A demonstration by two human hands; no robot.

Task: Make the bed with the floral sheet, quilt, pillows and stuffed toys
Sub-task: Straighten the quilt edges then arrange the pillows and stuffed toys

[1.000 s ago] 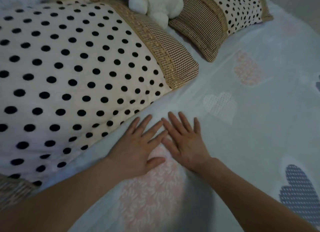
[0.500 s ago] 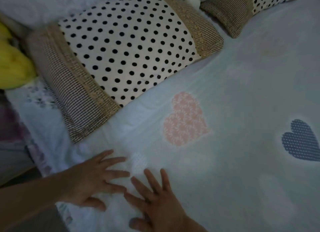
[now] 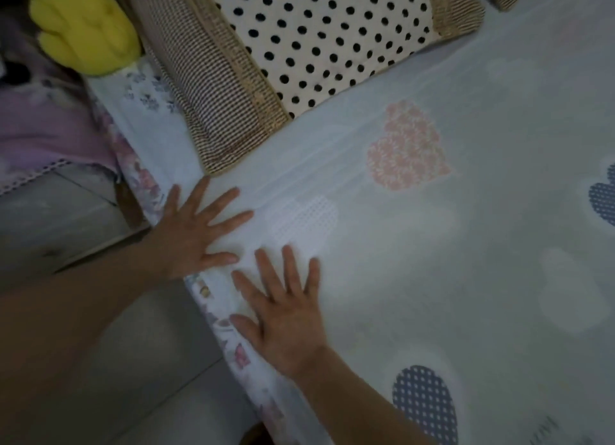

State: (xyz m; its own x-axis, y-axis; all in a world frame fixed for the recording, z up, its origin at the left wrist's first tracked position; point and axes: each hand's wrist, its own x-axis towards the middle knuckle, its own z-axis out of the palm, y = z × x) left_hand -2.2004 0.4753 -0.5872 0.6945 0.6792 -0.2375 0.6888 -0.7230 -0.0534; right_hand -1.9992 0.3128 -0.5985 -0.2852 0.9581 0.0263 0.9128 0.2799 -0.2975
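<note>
Left hand [image 3: 196, 231] and right hand [image 3: 283, 315], flat, fingers spread, gripping nothing, have slid from mid-bed to the edge of the quilt [image 3: 466, 245] below the polka-dot pillow [image 3: 316, 38], over the floral sheet [image 3: 156, 135], suggesting this smoothing pass is nearly complete.

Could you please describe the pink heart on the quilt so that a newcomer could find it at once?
Start at the polka-dot pillow. Just beyond its lower edge, on the pale quilt, lies the pink heart. No other heart is pink: its neighbours are a white heart and a dark blue heart.
</note>
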